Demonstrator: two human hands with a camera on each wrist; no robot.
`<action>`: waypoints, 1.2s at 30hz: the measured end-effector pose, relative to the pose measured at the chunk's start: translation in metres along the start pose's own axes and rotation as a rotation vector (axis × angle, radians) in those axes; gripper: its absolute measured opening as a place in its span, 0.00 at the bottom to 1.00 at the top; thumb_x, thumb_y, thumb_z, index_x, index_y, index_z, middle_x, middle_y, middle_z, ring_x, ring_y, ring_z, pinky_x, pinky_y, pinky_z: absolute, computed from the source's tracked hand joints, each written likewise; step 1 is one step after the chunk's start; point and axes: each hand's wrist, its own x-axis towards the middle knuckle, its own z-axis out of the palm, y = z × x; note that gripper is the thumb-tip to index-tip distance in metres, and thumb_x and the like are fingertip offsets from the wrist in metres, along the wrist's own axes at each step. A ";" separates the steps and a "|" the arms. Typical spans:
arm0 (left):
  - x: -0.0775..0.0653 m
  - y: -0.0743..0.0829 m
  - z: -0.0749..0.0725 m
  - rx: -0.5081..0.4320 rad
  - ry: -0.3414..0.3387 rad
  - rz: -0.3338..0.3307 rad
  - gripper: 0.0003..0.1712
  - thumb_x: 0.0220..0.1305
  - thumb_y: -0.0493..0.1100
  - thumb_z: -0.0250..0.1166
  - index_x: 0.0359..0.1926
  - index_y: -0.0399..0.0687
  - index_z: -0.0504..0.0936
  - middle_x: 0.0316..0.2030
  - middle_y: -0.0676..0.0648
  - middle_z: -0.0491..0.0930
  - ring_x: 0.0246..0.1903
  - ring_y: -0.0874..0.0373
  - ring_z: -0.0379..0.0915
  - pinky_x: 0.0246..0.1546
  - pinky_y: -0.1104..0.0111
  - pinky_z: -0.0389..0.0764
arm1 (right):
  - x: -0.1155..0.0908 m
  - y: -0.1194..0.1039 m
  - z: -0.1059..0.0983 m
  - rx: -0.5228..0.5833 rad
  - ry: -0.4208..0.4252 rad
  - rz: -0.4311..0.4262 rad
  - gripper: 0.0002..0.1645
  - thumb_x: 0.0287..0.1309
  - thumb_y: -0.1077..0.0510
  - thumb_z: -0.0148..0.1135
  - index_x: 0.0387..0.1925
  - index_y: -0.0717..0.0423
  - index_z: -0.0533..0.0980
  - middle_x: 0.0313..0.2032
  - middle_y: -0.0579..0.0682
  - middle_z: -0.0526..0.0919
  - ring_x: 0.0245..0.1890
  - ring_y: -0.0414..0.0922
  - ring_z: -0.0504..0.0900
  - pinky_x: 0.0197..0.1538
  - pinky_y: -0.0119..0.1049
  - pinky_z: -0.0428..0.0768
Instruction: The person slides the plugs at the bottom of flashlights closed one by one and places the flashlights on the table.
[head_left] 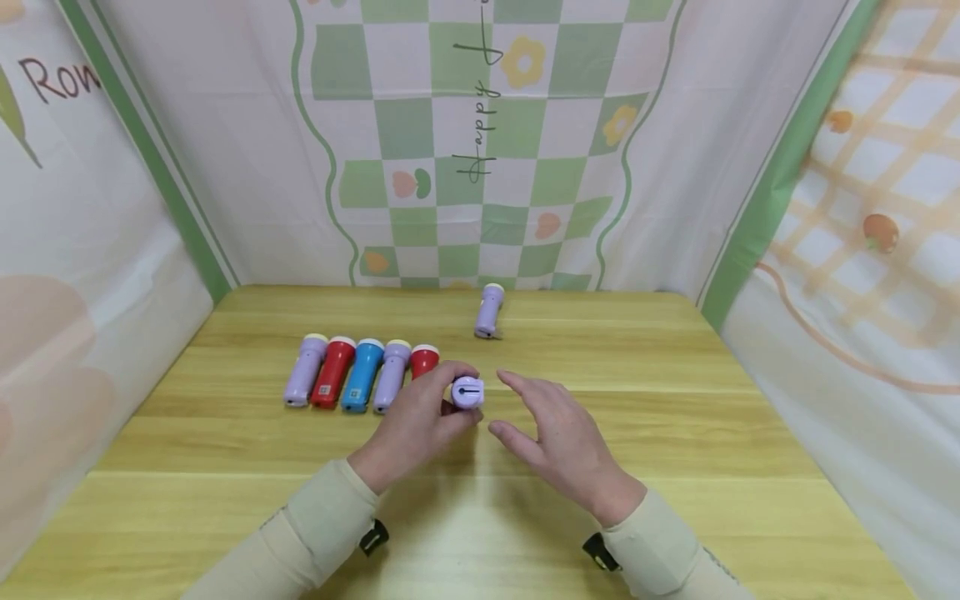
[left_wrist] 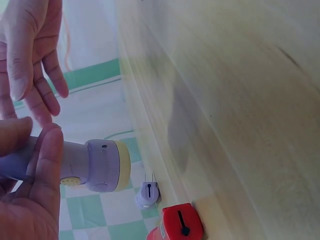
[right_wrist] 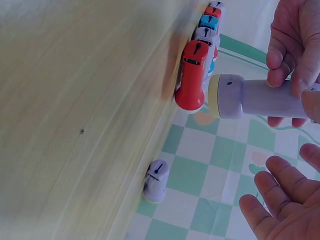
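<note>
My left hand [head_left: 416, 421] grips a light purple flashlight [head_left: 468, 392] around its body, holding it upright with its tail end up. In the left wrist view the yellow-rimmed head of this flashlight [left_wrist: 107, 165] faces the tabletop with a gap below, and a yellow button [left_wrist: 70, 181] shows on its side. Beside it, my right hand [head_left: 558, 437] is apart from the flashlight, fingers and thumb spread and holding nothing. Left of my left hand lies a row of flashlights: purple [head_left: 306, 372], red [head_left: 334, 373], blue [head_left: 363, 375], purple [head_left: 393, 375], and a red one [head_left: 424, 359] partly hidden by that hand.
Toward the back of the wooden table [head_left: 637, 367] lies another purple flashlight [head_left: 490, 311]; in the left wrist view two thin prongs [left_wrist: 150, 177] stick out of its tail. Patterned cloth [head_left: 502, 125] hangs behind the table and along both sides.
</note>
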 end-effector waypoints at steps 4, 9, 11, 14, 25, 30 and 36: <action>0.000 -0.001 0.000 -0.029 -0.028 0.017 0.29 0.65 0.42 0.75 0.65 0.43 0.77 0.50 0.50 0.83 0.41 0.61 0.81 0.43 0.72 0.85 | -0.001 0.001 0.000 -0.009 -0.010 0.010 0.40 0.65 0.45 0.71 0.72 0.55 0.70 0.64 0.56 0.82 0.63 0.56 0.80 0.64 0.55 0.80; 0.000 0.000 -0.001 -0.045 -0.052 0.039 0.26 0.74 0.50 0.66 0.66 0.45 0.78 0.53 0.49 0.82 0.44 0.61 0.81 0.46 0.68 0.85 | -0.001 0.002 0.000 -0.008 -0.014 0.013 0.40 0.65 0.45 0.71 0.72 0.55 0.70 0.65 0.56 0.80 0.64 0.56 0.79 0.65 0.56 0.79; 0.000 0.001 -0.001 -0.040 -0.064 0.022 0.24 0.77 0.52 0.61 0.67 0.47 0.78 0.55 0.49 0.81 0.47 0.60 0.80 0.50 0.66 0.85 | -0.001 0.002 0.000 -0.010 -0.012 0.011 0.40 0.65 0.46 0.71 0.72 0.56 0.70 0.65 0.56 0.80 0.64 0.56 0.79 0.65 0.55 0.79; 0.000 0.002 -0.001 -0.028 -0.081 -0.011 0.24 0.80 0.55 0.57 0.67 0.49 0.78 0.57 0.50 0.80 0.49 0.60 0.77 0.53 0.62 0.83 | -0.002 0.002 0.000 -0.014 -0.006 0.006 0.40 0.64 0.46 0.71 0.72 0.56 0.71 0.65 0.56 0.81 0.64 0.56 0.79 0.66 0.55 0.78; 0.002 -0.001 0.000 -0.021 -0.087 0.034 0.20 0.79 0.52 0.58 0.63 0.48 0.80 0.62 0.49 0.77 0.56 0.57 0.75 0.56 0.59 0.82 | -0.003 0.005 -0.001 -0.030 -0.018 0.014 0.41 0.65 0.44 0.71 0.72 0.56 0.70 0.65 0.57 0.80 0.64 0.56 0.79 0.66 0.56 0.78; 0.004 -0.004 -0.001 0.035 -0.107 0.056 0.20 0.76 0.49 0.63 0.62 0.45 0.80 0.67 0.44 0.75 0.68 0.50 0.70 0.67 0.54 0.77 | -0.004 0.006 -0.001 -0.037 -0.028 0.026 0.41 0.65 0.44 0.70 0.73 0.56 0.69 0.66 0.57 0.79 0.65 0.57 0.78 0.66 0.56 0.77; 0.008 -0.010 -0.001 0.092 -0.144 0.028 0.19 0.72 0.45 0.69 0.60 0.44 0.81 0.67 0.43 0.75 0.72 0.48 0.67 0.72 0.53 0.72 | -0.005 0.006 -0.003 -0.032 -0.047 0.049 0.41 0.66 0.43 0.70 0.73 0.56 0.68 0.67 0.57 0.78 0.66 0.58 0.77 0.67 0.58 0.76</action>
